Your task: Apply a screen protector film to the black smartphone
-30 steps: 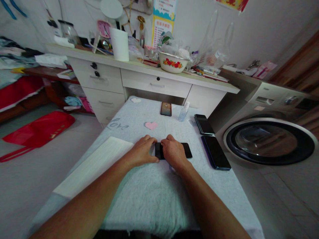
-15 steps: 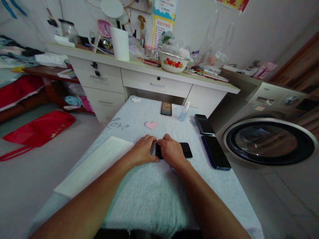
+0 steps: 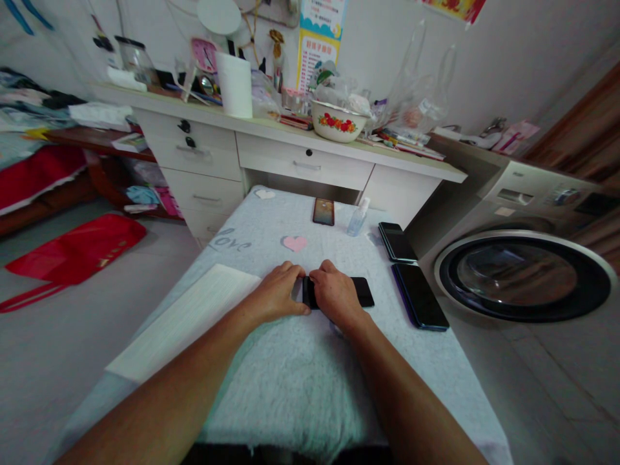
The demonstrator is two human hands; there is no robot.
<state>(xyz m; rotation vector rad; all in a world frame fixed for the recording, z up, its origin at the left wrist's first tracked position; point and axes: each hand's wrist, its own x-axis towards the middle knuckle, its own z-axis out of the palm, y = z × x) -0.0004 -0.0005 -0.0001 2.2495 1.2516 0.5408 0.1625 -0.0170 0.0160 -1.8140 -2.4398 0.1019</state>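
A black smartphone (image 3: 364, 292) lies screen up and sideways on the cloth-covered table, partly covered by my hands. My left hand (image 3: 281, 290) grips its left end, with the thumb at the near edge and the fingers at the far edge. Curled on top of the phone's middle is my right hand (image 3: 336, 290), fingers closed and pressed to the screen; what they hold, if anything, is hidden. Right of them lie a large dark phone (image 3: 420, 297) and, beyond it, a second phone (image 3: 398, 242).
A clear spray bottle (image 3: 357, 218) and a brown-gold phone (image 3: 323, 211) are at the table's far side. White folded paper or cloth (image 3: 179, 323) lies left by my forearm. Behind stands a cluttered white desk (image 3: 290, 165); a washing machine (image 3: 523, 271) is at the right.
My right hand has slid very slightly to the right over the phone's screen. The left hand keeps its grip in the same place.
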